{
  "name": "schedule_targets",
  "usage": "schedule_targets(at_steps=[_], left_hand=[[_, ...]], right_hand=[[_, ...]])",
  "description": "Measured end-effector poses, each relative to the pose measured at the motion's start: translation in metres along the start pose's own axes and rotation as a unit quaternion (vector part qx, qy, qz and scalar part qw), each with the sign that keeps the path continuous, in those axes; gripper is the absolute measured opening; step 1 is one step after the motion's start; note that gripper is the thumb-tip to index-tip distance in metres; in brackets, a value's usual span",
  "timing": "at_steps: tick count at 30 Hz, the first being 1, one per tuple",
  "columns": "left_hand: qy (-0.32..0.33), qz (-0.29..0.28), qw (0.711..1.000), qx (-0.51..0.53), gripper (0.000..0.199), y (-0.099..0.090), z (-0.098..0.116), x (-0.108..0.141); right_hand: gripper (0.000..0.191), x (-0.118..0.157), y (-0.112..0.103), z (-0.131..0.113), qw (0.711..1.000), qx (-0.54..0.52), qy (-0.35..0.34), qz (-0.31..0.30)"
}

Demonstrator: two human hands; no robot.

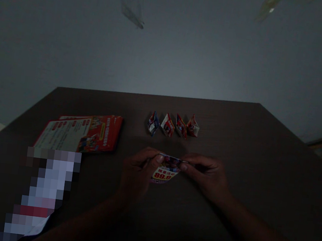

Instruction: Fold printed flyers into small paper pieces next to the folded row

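While the printed paper [166,173] shows a red "89.9" and a straight far edge, the left [139,172] and right hands [208,177] pinch its top corners.

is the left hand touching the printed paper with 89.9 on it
Touching: the head view shows the left hand pinching the printed paper at its upper left corner, thumb on the near face.
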State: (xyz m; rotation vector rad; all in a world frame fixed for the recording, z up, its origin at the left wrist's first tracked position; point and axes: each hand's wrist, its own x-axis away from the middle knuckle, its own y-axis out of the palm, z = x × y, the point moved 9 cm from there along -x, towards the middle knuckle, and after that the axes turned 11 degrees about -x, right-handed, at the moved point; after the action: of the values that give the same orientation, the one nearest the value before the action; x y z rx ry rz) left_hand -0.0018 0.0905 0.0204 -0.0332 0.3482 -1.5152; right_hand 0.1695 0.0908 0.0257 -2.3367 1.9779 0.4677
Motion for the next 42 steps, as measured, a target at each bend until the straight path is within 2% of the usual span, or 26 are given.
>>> schedule_targets(at_steps=[6, 14, 24, 29, 36, 42], left_hand=[[0.006, -0.007, 1.000, 0.001, 0.012, 0.0016, -0.0021, 0.0003], [0.001, 0.003, 1.000, -0.002, 0.011, -0.0026, -0.0011, 0.0003], [-0.002, 0.004, 0.999, 0.044, 0.010, -0.0011, -0.0033, 0.0006], [0.005, 0.004, 0.999, 0.033, 0.009, -0.0016, -0.0018, 0.0001], [-0.005, -0.002, 1.000, 0.026, 0.012, -0.0008, -0.0021, 0.0010], [-0.027, 0.009, 0.999, 0.023, 0.013, -0.0040, -0.0065, 0.0009]], right_hand=[[0.006, 0.0000, -0.0001, 0.0040, 1.000, -0.012, 0.013, -0.006], [0.011, 0.0005, -0.0053, 0.0032, 1.000, -0.012, 0.011, 0.027], [0.006, 0.0012, -0.0042, -0.0011, 1.000, -0.010, -0.006, 0.020], [0.006, 0.0012, -0.0017, -0.0030, 0.999, -0.029, -0.011, 0.008], [0.004, 0.0015, -0.0032, -0.0041, 1.000, -0.017, -0.011, 0.008], [0.011, 0.0016, -0.0052, -0.0009, 1.000, -0.008, -0.011, 0.018]])
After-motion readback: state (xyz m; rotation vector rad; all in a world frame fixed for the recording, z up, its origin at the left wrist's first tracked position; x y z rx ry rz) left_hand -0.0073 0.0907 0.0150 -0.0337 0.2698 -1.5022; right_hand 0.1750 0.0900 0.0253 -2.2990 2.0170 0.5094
